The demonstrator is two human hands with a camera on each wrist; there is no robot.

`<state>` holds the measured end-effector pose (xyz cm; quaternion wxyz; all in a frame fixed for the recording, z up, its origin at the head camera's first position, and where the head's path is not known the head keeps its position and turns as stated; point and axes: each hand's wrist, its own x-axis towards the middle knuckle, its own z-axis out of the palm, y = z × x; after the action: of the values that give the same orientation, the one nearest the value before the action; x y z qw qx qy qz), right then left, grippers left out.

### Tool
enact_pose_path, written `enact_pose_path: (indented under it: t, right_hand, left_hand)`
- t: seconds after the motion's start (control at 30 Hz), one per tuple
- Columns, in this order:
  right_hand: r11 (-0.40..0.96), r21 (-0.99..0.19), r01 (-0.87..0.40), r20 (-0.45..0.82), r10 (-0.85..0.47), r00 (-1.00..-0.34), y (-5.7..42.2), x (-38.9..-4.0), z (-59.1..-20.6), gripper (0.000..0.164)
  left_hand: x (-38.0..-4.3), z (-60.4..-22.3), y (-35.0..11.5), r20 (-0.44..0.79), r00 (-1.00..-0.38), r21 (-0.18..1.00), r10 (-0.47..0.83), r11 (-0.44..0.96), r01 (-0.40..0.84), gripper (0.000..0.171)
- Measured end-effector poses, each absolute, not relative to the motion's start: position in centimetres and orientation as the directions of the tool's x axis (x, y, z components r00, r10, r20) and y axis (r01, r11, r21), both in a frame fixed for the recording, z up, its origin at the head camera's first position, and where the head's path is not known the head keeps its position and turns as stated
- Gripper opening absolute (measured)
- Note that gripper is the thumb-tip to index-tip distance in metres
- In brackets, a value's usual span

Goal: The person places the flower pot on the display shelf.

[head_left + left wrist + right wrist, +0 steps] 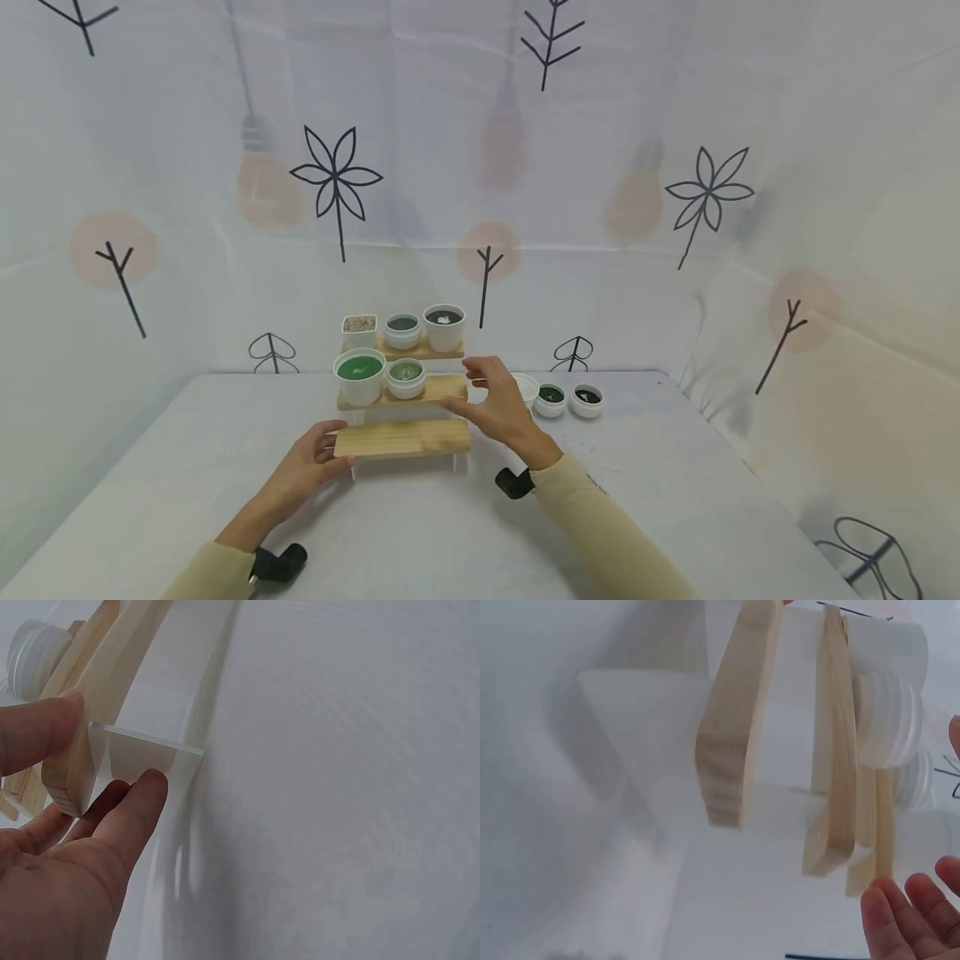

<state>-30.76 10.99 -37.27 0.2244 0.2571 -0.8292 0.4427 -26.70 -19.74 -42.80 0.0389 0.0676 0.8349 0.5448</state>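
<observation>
A three-tier wooden display stand (405, 439) with clear legs rises in steps on the table. My left hand (309, 461) holds the left end of its lowest board; in the left wrist view the thumb lies against the wood and the fingers reach beside a clear leg (142, 750). Near the right end of the middle board hovers my right hand (498, 408), fingers apart and holding nothing. On the middle board stand a white pot with green contents (360, 379) and a small white jar (406, 381). The lowest board (735, 727) bears nothing.
The top board carries a square white pot (360, 333), a white jar (402, 333) and a round white pot (444, 333). Behind my right hand, a partly hidden white dish (527, 388) and two small jars, one green (551, 404) and one dark (587, 405), stand on the table.
</observation>
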Motion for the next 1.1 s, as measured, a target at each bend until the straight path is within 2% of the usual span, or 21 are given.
enact_pose_path:
  t: [0.23, 0.5, 0.77, 1.1]
  right_hand:
    - [0.532, -0.597, -0.601, 0.605, -0.194, -0.772, 14.0, -29.9, -37.4, 0.062]
    - [0.550, -0.629, -0.549, 0.566, -0.159, -0.809, 16.5, -29.8, -38.3, 0.064]
    - [0.603, -0.611, -0.513, 0.549, -0.145, -0.823, 18.0, -29.7, -39.1, 0.064]
    - [0.613, -0.647, -0.453, 0.493, -0.116, -0.862, 19.1, -29.7, -40.3, 0.067]
  left_hand:
    - [-26.7, -42.8, -19.7, 0.005, -0.989, 0.907, 0.149, 0.416, 0.067, 0.068]
    - [-26.7, -42.9, -19.8, 0.007, -0.988, 0.911, 0.152, 0.407, 0.069, 0.069]
    - [-26.7, -42.9, -19.7, 0.001, -0.990, 0.912, 0.144, 0.406, 0.060, 0.069]
    - [-26.7, -42.9, -19.6, -0.003, -0.990, 0.911, 0.139, 0.409, 0.055, 0.070]
